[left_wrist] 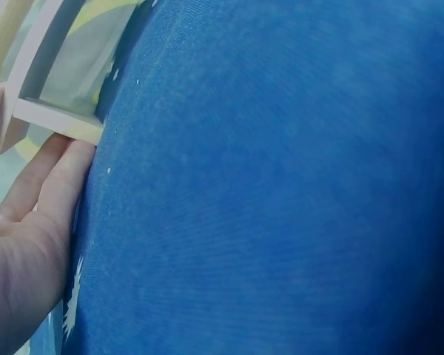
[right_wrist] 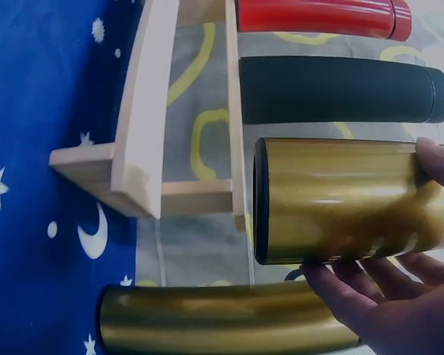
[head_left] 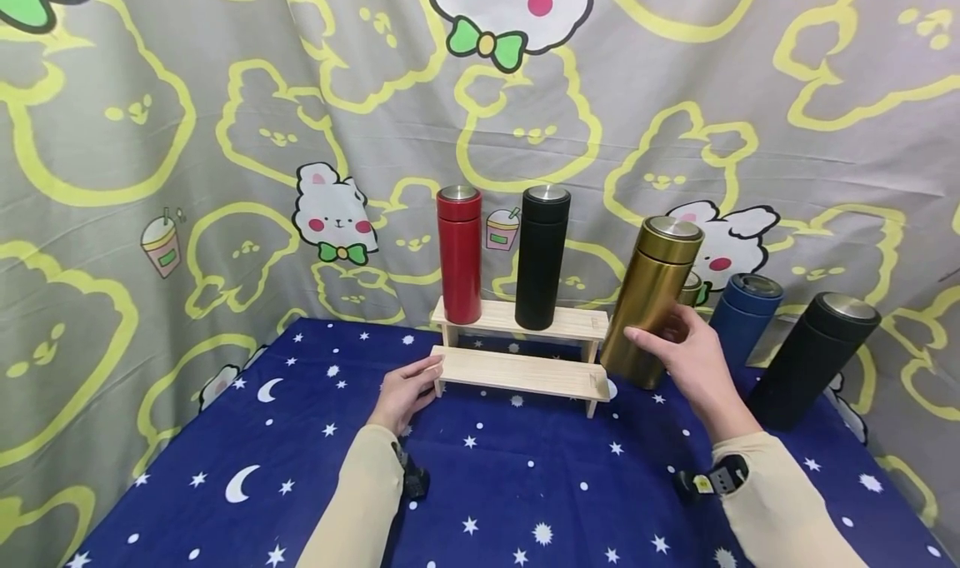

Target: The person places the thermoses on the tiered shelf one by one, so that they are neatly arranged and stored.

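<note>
My right hand (head_left: 693, 360) grips a gold thermos flask (head_left: 652, 301), tilted slightly, at the right end of a two-step wooden rack (head_left: 517, 374). Close up in the right wrist view, thumb and fingers lie around the flask's sides, and its dark-rimmed base is off the table. At the rack's other end, my left hand (head_left: 405, 393) holds the lower step, with the thumb above it and fingers at its end and underneath. A red thermos flask (head_left: 460, 260) and a black thermos flask (head_left: 543, 260) stand upright on the upper step.
Behind the held flask is a second gold flask (right_wrist: 229, 318), mostly hidden in the head view. A blue flask (head_left: 746, 318) and another black flask (head_left: 813, 360) stand farther right on the star-patterned blue cloth (head_left: 517, 485). A printed curtain (head_left: 405, 135) hangs close behind.
</note>
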`<control>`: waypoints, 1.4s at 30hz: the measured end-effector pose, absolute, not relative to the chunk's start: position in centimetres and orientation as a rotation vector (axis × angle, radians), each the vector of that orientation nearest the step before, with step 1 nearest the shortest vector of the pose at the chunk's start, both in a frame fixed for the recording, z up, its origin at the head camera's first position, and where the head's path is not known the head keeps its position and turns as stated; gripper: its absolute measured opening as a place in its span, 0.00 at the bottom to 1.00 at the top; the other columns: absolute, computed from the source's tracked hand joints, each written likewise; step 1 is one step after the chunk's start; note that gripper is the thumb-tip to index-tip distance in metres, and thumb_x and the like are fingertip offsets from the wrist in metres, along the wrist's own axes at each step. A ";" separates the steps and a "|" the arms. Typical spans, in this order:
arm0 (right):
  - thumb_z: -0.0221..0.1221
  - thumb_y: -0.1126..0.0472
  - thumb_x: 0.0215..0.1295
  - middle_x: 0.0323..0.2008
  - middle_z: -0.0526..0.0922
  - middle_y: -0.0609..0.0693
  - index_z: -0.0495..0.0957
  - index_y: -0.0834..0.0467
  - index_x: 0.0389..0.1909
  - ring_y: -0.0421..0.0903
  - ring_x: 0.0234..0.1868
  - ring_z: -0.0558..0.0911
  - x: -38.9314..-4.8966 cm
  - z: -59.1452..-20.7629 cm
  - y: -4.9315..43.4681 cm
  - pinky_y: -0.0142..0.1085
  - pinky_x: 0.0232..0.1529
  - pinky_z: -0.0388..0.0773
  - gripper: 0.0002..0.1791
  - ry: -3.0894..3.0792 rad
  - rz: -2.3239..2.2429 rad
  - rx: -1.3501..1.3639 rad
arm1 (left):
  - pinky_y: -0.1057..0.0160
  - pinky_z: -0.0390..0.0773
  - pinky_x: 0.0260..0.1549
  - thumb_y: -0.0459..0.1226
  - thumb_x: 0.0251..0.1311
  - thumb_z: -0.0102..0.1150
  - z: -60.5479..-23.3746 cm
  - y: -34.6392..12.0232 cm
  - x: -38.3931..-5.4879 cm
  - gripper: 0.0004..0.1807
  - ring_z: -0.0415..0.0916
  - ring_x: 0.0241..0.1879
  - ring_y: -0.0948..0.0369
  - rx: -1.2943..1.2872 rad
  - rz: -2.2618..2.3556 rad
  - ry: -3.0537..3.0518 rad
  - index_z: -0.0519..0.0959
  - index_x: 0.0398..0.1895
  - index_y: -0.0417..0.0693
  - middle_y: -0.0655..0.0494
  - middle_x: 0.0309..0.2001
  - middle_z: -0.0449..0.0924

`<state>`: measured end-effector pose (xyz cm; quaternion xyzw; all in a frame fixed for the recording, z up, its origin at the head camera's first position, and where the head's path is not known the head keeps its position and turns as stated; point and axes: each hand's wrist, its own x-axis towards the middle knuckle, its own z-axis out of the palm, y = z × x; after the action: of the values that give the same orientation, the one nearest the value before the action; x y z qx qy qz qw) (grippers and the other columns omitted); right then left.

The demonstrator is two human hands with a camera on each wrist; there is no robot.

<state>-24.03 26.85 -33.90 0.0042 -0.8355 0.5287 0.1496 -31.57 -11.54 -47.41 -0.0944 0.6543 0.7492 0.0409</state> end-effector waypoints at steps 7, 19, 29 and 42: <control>0.68 0.47 0.61 0.62 0.70 0.66 0.59 0.65 0.71 0.60 0.60 0.71 -25.3 -33.5 26.0 0.55 0.58 0.69 0.45 -2.381 1.550 0.016 | 0.51 0.78 0.51 0.37 0.60 0.69 -47.4 -11.6 -31.8 0.22 0.76 0.56 0.52 -0.288 2.294 2.009 0.81 0.58 0.44 0.45 0.60 0.76; 0.69 0.46 0.59 0.63 0.69 0.66 0.57 0.63 0.72 0.61 0.62 0.70 -27.7 -33.5 24.6 0.58 0.61 0.67 0.48 -2.391 1.551 0.011 | 0.53 0.78 0.50 0.38 0.60 0.69 -47.7 -11.9 -31.7 0.21 0.76 0.56 0.51 -0.300 2.297 2.010 0.82 0.57 0.45 0.45 0.59 0.77; 0.69 0.45 0.59 0.63 0.68 0.65 0.56 0.64 0.73 0.61 0.62 0.70 -28.6 -32.7 24.2 0.57 0.61 0.67 0.49 -2.400 1.520 -0.031 | 0.52 0.78 0.50 0.37 0.60 0.69 -47.3 -11.6 -31.8 0.22 0.76 0.55 0.51 -0.271 2.313 2.004 0.81 0.58 0.43 0.44 0.59 0.77; 0.69 0.49 0.60 0.62 0.69 0.66 0.59 0.65 0.70 0.61 0.60 0.72 -30.2 -32.8 23.4 0.56 0.59 0.71 0.45 -2.382 1.518 -0.073 | 0.51 0.78 0.51 0.37 0.60 0.69 -47.9 -11.6 -31.7 0.20 0.75 0.56 0.51 -0.248 2.313 1.995 0.82 0.56 0.44 0.45 0.59 0.77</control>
<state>-30.24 23.39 -32.76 -0.0254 -0.8325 0.5307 0.1572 -31.75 -11.57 -47.92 -0.0808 0.6505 0.7542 0.0384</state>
